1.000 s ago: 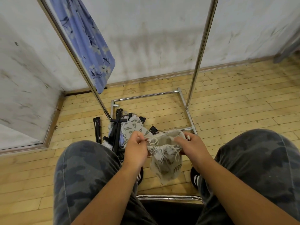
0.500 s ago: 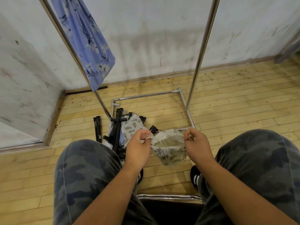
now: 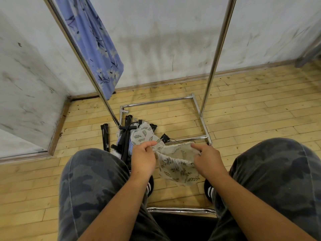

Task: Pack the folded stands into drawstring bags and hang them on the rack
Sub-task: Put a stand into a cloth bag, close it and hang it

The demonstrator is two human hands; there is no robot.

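Seated person's left hand and right hand pinch the leaf-print drawstring bag, stretching its mouth open; folded stands lie beside the rack.

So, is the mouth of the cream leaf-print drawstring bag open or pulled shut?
Open. The left hand and right hand hold the rim of the cream leaf-print drawstring bag apart, and its pale inside shows between them.

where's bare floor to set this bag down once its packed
Bare floor lies inside the rack base, right of the pile of stands, and right of the base out to the skirting board. Also left of the lone stand, toward the wall. Crowded: the base's left front corner, and between the shoes under the drawstring bag.
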